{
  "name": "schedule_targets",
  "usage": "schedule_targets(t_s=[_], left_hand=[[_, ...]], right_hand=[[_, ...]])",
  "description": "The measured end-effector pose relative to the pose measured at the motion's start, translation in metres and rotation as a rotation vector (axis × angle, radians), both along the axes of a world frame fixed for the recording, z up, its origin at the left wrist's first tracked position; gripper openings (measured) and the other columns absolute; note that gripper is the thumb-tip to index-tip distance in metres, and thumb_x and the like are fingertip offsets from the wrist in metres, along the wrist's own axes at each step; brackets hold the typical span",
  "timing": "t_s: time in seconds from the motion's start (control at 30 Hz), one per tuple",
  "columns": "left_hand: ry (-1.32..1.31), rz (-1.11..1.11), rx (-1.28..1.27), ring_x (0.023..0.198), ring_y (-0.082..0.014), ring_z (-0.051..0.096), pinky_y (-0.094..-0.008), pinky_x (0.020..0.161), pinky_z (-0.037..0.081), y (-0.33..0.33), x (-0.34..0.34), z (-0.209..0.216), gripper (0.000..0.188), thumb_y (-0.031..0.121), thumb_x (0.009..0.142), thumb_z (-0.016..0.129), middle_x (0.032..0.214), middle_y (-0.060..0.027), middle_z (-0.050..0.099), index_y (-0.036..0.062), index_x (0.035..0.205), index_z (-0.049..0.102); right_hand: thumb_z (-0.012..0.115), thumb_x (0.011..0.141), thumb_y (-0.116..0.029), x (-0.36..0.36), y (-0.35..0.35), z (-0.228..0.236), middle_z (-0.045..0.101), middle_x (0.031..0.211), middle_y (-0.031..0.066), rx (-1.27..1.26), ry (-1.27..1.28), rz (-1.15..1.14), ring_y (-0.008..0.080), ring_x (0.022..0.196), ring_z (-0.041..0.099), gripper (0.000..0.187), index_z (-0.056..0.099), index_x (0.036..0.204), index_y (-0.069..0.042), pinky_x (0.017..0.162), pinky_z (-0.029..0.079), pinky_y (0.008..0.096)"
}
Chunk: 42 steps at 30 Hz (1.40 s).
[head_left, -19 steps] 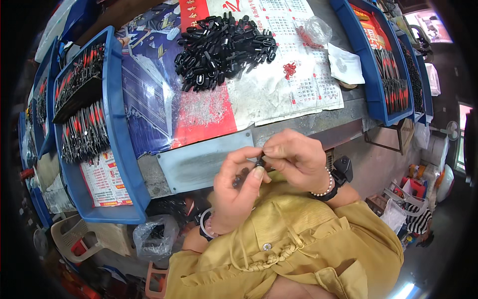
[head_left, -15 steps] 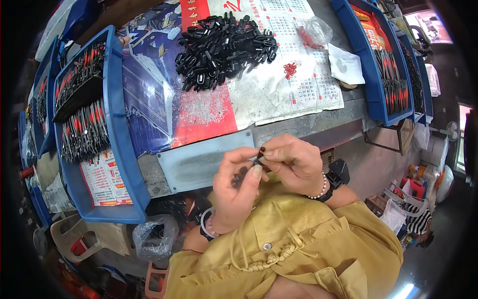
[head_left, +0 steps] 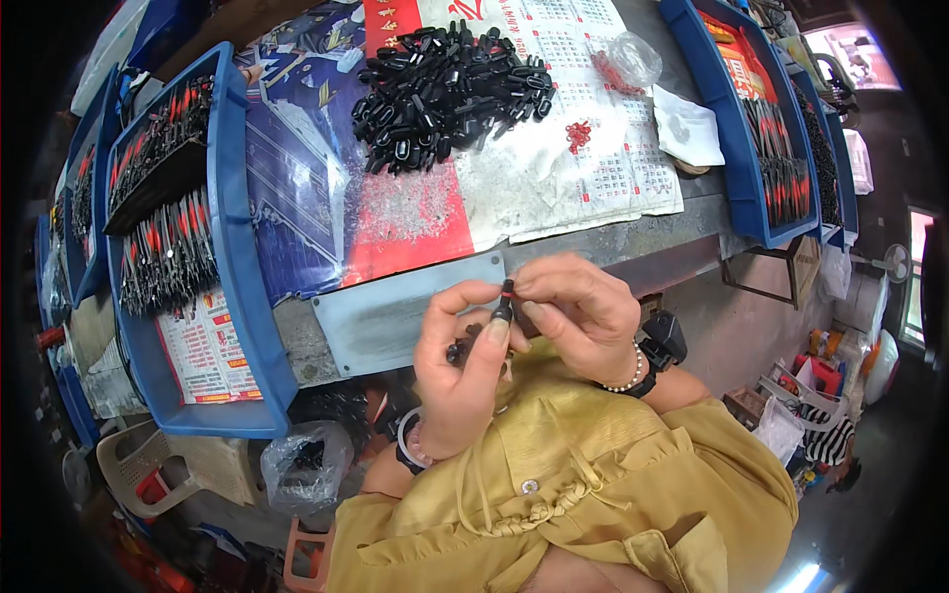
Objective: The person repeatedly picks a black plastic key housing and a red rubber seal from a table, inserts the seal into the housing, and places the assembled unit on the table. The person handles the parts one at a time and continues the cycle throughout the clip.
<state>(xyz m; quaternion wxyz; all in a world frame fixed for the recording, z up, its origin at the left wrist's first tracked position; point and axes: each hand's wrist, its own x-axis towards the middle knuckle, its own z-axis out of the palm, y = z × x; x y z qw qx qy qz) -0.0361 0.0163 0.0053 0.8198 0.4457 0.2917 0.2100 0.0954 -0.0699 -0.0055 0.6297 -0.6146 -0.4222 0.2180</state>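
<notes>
My left hand (head_left: pixel 463 376) and my right hand (head_left: pixel 581 314) meet in front of my chest, below the table edge. Between their fingertips they pinch one small black plastic part with a red tip (head_left: pixel 506 299). My left palm also cups a few more black parts (head_left: pixel 461 348). A large heap of the same black parts (head_left: pixel 447 91) lies on the printed paper sheet (head_left: pixel 554 188) on the table, well above my hands. A few tiny red pieces (head_left: pixel 578 133) lie beside the heap.
A blue tray (head_left: pixel 232 247) at the left holds rows of black-and-red finished parts. Another blue tray (head_left: pixel 736 148) sits at the right. A clear bag (head_left: pixel 633 59) and white paper (head_left: pixel 687 128) lie near the red pieces. A bag of parts (head_left: pixel 306 460) hangs below.
My hands stay together in the same place; the fingers have shifted slightly around the small part, and its red tip now shows more upright between them.
</notes>
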Motion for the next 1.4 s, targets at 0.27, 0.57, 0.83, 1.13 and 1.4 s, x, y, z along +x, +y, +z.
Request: schedule_targets(t_s=[0.27,0.57,0.83,1.13,1.4], left_hand=[[0.028,0.021,0.051,0.059,-0.0017,0.049,-0.0157,0.051,0.039,-0.002,-0.005,-0.005,0.018,0.008,0.093,0.055,0.078,-0.0031,0.063,0.0042,0.107,0.046],[-0.085,0.064,-0.217,0.057,-0.0041,0.050,-0.0164,0.048,0.038,0.003,-0.024,-0.002,0.019,0.015,0.095,0.051,0.077,-0.0072,0.061,0.0061,0.110,0.044],[-0.087,0.197,-0.445,0.051,-0.0066,0.043,-0.0173,0.043,0.030,0.009,-0.083,0.000,0.027,0.019,0.095,0.048,0.075,-0.0071,0.058,0.0031,0.117,0.048],[-0.396,0.822,-0.940,0.065,-0.0133,0.053,-0.0200,0.046,0.043,-0.023,-0.250,-0.028,0.028,0.027,0.097,0.050,0.095,-0.0092,0.061,0.0072,0.117,0.055],[-0.318,1.251,-0.786,0.125,-0.0425,0.041,-0.0542,0.102,0.041,-0.010,-0.309,-0.056,0.049,0.032,0.096,0.047,0.142,-0.0246,0.034,-0.0009,0.132,0.039]], right_hand=[[0.064,0.074,0.005,0.002,0.003,-0.002,0.065,0.092,0.0151,0.019,-0.183,0.118,0.0200,0.073,0.064,0.017,0.063,0.090,0.004,0.064,0.052,0.0299],[0.062,0.081,0.003,-0.015,0.014,0.004,0.064,0.091,0.0124,-0.052,0.566,0.216,0.0185,0.079,0.063,0.008,0.063,0.090,0.004,0.072,0.048,0.0271],[0.059,0.090,-0.004,-0.036,0.051,0.002,0.065,0.092,0.0060,-0.303,0.463,0.440,0.0113,0.081,0.061,0.009,0.063,0.092,0.004,0.070,0.050,0.0244],[0.058,0.092,-0.010,-0.115,0.097,0.000,0.066,0.093,0.0079,-0.460,0.258,1.165,0.0129,0.084,0.063,0.015,0.061,0.098,0.003,0.074,0.050,0.0260],[0.060,0.089,-0.017,-0.200,0.113,-0.036,0.061,0.113,0.0203,-0.500,0.196,1.417,0.0251,0.105,0.061,0.043,0.049,0.125,0.005,0.088,0.049,0.0337]])
